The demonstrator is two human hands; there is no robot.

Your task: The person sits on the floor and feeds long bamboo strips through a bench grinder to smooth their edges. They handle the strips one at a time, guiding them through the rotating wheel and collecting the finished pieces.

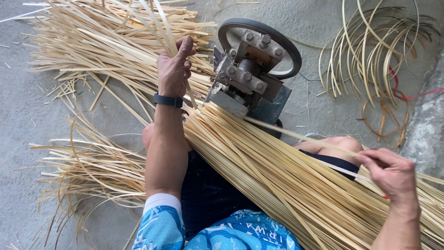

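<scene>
My left hand [174, 69] is raised over the far pile of pale bamboo strips [106, 41] and pinches a few thin strips that rise past my thumb. My right hand [388, 172] grips one long thin strip [296, 135] that runs from the metal splitting machine [252, 69] back toward me. A thick bundle of long bamboo strips [277, 185] lies across my lap, from the machine down to the lower right.
The machine has a dark hand wheel [259, 28] at its far side. Curled strips [374, 55] with a red cord lie at the upper right on the concrete floor [18, 120]. More loose, bent strips [88, 171] lie at the left.
</scene>
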